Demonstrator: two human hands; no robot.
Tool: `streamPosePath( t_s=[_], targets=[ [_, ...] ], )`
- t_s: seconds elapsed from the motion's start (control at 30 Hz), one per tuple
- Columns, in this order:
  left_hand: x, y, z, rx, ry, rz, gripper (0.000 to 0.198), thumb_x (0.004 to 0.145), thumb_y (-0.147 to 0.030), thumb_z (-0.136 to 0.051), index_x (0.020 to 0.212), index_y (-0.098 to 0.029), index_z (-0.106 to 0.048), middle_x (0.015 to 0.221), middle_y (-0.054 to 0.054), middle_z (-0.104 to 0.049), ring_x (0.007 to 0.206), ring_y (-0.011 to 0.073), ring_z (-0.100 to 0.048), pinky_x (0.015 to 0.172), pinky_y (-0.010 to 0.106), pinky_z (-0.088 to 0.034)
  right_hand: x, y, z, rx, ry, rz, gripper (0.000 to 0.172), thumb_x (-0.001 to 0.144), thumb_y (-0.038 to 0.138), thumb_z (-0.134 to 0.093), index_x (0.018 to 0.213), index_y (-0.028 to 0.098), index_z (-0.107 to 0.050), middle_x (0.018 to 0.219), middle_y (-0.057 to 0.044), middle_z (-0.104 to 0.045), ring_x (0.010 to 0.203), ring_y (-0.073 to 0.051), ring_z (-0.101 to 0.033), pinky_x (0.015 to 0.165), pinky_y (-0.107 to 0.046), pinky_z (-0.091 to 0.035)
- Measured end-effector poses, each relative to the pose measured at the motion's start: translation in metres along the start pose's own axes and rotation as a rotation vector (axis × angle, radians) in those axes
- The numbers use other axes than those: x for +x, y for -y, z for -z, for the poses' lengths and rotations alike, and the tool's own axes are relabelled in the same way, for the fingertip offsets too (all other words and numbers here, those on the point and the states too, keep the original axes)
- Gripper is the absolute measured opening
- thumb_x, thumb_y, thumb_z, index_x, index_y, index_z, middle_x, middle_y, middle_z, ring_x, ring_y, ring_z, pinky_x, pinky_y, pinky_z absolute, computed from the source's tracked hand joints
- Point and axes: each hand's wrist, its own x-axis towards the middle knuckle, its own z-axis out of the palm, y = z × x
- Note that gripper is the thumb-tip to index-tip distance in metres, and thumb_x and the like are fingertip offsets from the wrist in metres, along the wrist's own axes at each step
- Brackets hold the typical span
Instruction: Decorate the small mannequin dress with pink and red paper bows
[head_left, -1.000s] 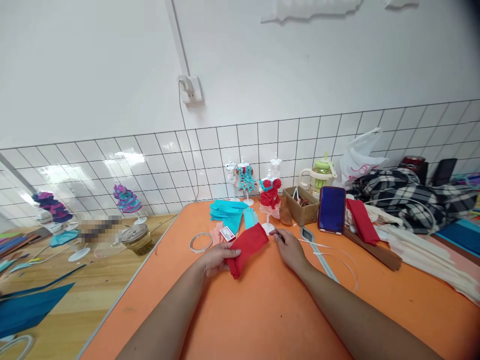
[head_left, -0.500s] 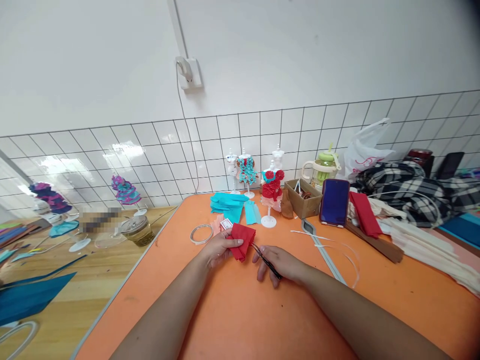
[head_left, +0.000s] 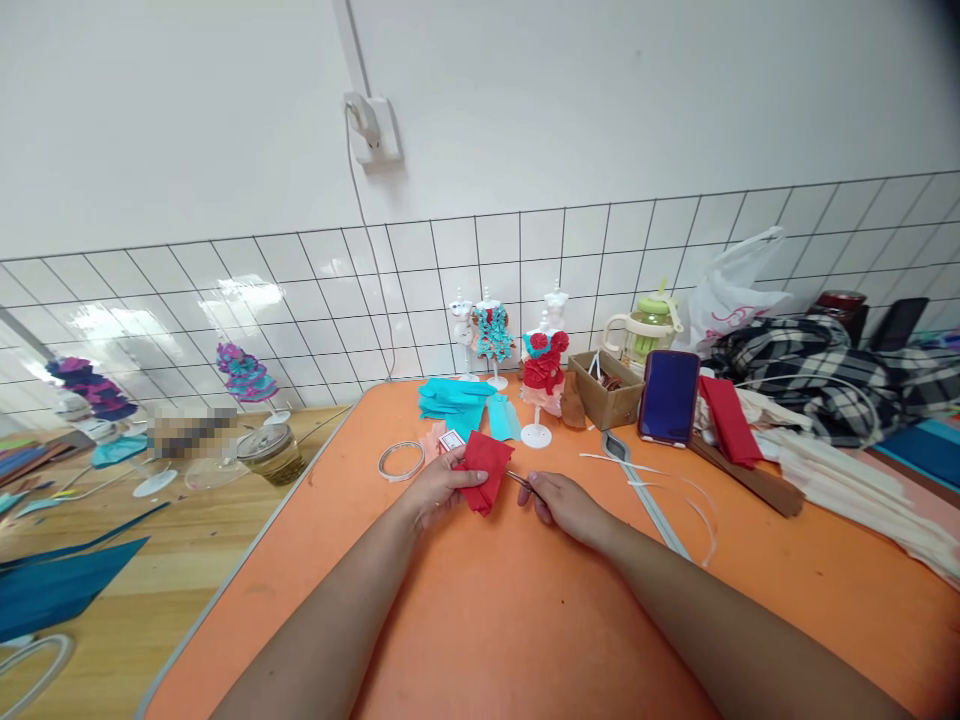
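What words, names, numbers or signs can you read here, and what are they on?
None can be read clearly.
White plastic bag: pink marks, too blurred to read.
Small red-and-white box: tiny print, too small to read.

Mannequins (head_left: 542,372) near the far edge of the table (head_left: 465,640)

Right of them stand a box (head_left: 619,408) and a phone (head_left: 670,398). A ring (head_left: 382,464) lies toward the left edge. Before them, cloth (head_left: 489,460) is in the left hand (head_left: 439,491), a tool (head_left: 519,481) in the right hand (head_left: 564,505).

White tiles (head_left: 453,253) (glossy, dark-lined) stand behind an orange table (head_left: 480,630).
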Motion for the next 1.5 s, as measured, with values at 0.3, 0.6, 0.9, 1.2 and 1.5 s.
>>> streamPosePath(
  t_s=[0.3,0.6,0.9,1.2,1.5],
  targets=[
    [0.001,0.004,-0.005,0.009,0.064,-0.019,0.051,0.061,-0.015,-0.078,0.11,-0.017,-0.061,0.098,0.009,-0.067,0.078,0.0175,-0.063,0.07,0.025,-0.047,-0.001,0.002,-0.004,0.034,0.078,0.0,0.048,0.09,0.046,-0.025,0.077,0.017,-0.06,0.049,0.003,-0.044,0.045,-0.01,-0.04,0.048,-0.021,-0.03],
    [0.001,0.005,-0.006,0.011,0.06,-0.022,0.052,0.061,-0.017,-0.078,0.11,-0.016,-0.06,0.099,0.01,-0.068,0.083,0.0205,-0.064,0.072,0.027,-0.047,-0.006,0.016,-0.005,0.236,0.105,-0.063,0.045,0.086,0.057,-0.031,0.077,0.018,-0.051,0.052,0.007,-0.029,0.042,-0.007,-0.022,0.042,-0.02,-0.02],
    [0.0,0.002,-0.008,0.025,0.034,-0.018,0.063,0.06,-0.014,-0.079,0.118,-0.019,-0.055,0.099,0.007,-0.067,0.08,0.017,-0.062,0.071,0.027,-0.047,-0.005,0.015,-0.002,0.241,0.169,-0.055,0.045,0.086,0.058,-0.031,0.076,0.018,-0.047,0.052,0.008,-0.026,0.042,-0.006,-0.019,0.041,-0.019,-0.016],
    [0.002,0.006,-0.007,0.053,0.03,-0.018,0.067,0.06,-0.017,-0.079,0.122,-0.019,-0.053,0.102,0.009,-0.067,0.083,0.019,-0.063,0.074,0.029,-0.048,-0.009,0.021,-0.003,0.297,0.168,-0.103,0.04,0.089,0.052,-0.03,0.077,0.018,-0.047,0.053,0.008,-0.027,0.041,-0.006,-0.017,0.04,-0.019,-0.014],
    [-0.001,0.006,-0.017,0.098,0.076,-0.075,0.063,0.064,-0.022,-0.077,0.122,-0.016,-0.053,0.101,0.011,-0.067,0.083,0.0209,-0.064,0.073,0.029,-0.048,-0.007,0.02,-0.005,0.306,0.15,-0.117,0.041,0.088,0.054,-0.03,0.078,0.018,-0.047,0.052,0.008,-0.028,0.041,-0.006,-0.018,0.04,-0.019,-0.014]
  ],
)
